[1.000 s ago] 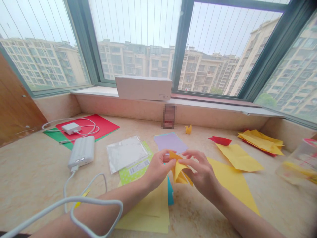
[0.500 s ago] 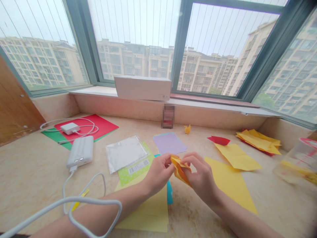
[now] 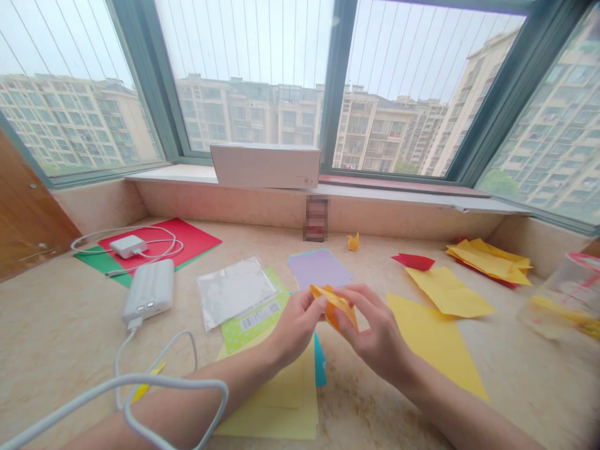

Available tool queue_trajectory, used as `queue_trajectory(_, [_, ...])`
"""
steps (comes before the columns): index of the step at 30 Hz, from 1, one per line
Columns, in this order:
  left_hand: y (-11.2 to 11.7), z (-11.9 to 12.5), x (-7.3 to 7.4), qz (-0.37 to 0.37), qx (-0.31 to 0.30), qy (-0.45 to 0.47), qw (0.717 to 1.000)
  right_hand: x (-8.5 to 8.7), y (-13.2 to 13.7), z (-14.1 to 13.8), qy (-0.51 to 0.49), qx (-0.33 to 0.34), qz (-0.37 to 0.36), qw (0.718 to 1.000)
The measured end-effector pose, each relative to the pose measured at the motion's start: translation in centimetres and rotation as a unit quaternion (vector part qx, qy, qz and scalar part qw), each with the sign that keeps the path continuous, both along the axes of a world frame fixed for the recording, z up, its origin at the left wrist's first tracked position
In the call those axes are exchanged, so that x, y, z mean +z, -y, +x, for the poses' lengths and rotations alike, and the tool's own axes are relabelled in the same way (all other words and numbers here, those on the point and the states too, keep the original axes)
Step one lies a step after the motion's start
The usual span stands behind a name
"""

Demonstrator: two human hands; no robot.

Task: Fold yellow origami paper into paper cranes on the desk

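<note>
Between my two hands is a folded piece of orange-yellow paper (image 3: 335,307), held above the counter. My left hand (image 3: 300,319) pinches its left end, thumb on the near side. The fingers of my right hand (image 3: 375,315) close on its right part, the thumb pressing the lower edge. Some of the paper is hidden behind my fingers. Pale yellow sheets (image 3: 276,400) lie under my left forearm, with a bit of blue paper (image 3: 320,362) sticking out beside them. A purple sheet (image 3: 319,267) lies just beyond my hands.
A small folded yellow paper figure (image 3: 353,242) stands at the back. To the right are yellow sheets (image 3: 435,350), a red paper piece (image 3: 415,261) and a clear plastic container (image 3: 562,306). Leftward lie a power bank (image 3: 149,290), white cables (image 3: 117,382) and a clear packet (image 3: 237,290).
The orange-yellow paper has turned between my fingers and now lies flatter, its left tip pointing up and left. My right thumb shows more clearly against it. The view has shifted slightly.
</note>
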State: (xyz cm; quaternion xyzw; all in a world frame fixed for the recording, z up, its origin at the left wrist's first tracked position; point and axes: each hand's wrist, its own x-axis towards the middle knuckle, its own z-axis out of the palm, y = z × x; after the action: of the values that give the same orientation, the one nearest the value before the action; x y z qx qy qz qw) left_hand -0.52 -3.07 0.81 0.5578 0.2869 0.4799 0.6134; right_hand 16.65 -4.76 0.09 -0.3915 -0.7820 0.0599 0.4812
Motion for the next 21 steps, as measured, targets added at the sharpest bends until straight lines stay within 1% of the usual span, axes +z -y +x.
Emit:
queue_trajectory(2, [-0.26,-0.11,0.04,-0.012,0.000,0.031,0.999,0.17,0.10,0.14,-0.003,0.015,0.008,1.000])
queue_trajectory(5, [-0.55,-0.29,0.05,0.002,-0.007,0.057,0.998,0.20,0.03,0.34,-0.003,0.031,0.008,0.999])
queue_trajectory(10, [-0.71,-0.46,-0.08,0.035,-0.054,0.078,0.995,0.12,-0.19,0.40,-0.017,0.028,0.002,0.999])
queue_trajectory(14, [-0.70,-0.47,0.11,0.049,-0.070,0.063,0.994,0.33,-0.09,0.32,-0.021,0.024,-0.018,0.999])
queue_trajectory(17, [-0.69,-0.47,0.22,0.049,-0.072,0.054,0.995,0.41,-0.12,0.36,-0.036,0.017,-0.047,0.998])
queue_trajectory(21, [-0.87,-0.59,-0.15,0.040,-0.079,0.068,0.994,0.36,-0.51,0.60,-0.081,0.017,-0.087,0.993])
